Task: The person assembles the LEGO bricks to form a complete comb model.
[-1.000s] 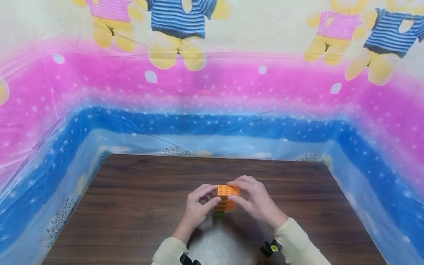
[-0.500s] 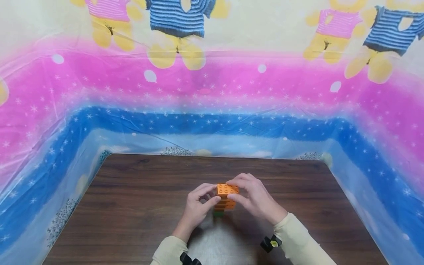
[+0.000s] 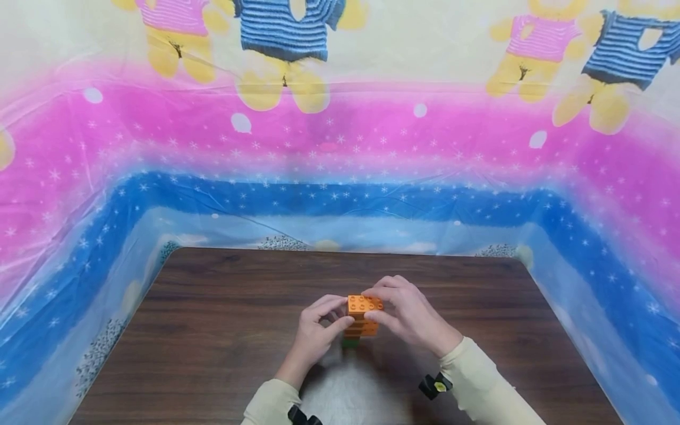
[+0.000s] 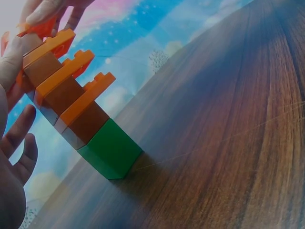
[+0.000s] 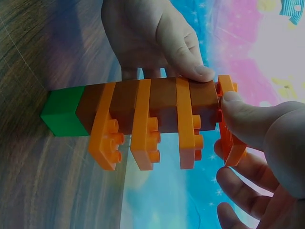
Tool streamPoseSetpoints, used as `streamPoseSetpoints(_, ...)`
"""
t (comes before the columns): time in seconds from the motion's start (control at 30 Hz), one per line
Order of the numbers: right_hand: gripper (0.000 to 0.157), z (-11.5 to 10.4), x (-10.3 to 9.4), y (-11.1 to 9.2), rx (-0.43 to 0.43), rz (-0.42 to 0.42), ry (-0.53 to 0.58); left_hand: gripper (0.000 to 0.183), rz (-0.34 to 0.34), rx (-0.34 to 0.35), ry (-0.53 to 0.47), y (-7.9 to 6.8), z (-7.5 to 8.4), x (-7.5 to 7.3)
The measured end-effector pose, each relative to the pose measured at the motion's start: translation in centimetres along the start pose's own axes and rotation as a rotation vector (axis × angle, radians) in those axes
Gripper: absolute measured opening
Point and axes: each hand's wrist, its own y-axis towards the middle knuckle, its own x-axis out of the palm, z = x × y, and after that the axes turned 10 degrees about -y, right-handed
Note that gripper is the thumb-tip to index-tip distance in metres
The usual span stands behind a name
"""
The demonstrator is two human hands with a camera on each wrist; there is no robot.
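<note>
A tower of toy building bricks stands on the table, with a green brick at its foot. Above it, brown bricks alternate with flat orange bricks that jut out to one side. My left hand pinches the upper part of the tower, its thumb by the uppermost brown brick. At the top, my right hand holds the topmost orange brick between thumb and fingers. That brick meets the brown one below; whether it is fully pressed down, I cannot tell.
The dark wooden table extends around the tower on all sides. A printed cloth with pink and blue bands hangs behind and beside the table. Black straps with small devices sit at both wrists.
Almost nothing differs. My right hand and forearm have shifted very slightly, while both hands keep hold at the tower's top.
</note>
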Motion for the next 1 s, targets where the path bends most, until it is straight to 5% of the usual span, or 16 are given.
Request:
streamPoseSetpoints(0.57, 0.032, 0.5, 0.1, -0.1, 0.000, -0.022, -0.004, 0.031, -0.028, 0.087, 0.037, 0.0, -0.3, 0.2)
streamPoseSetpoints(0.8, 0.032, 0.6, 0.1, -0.1, 0.000, -0.030, -0.003, 0.030, -0.021, 0.125, 0.069, 0.5, 3.3, 0.7)
streamPoseSetpoints(1.0, 0.032, 0.6, 0.0, 0.1, -0.009, -0.020, 0.022, 0.031, -0.025, 0.131, 0.074, 0.6, 3.3, 0.6)
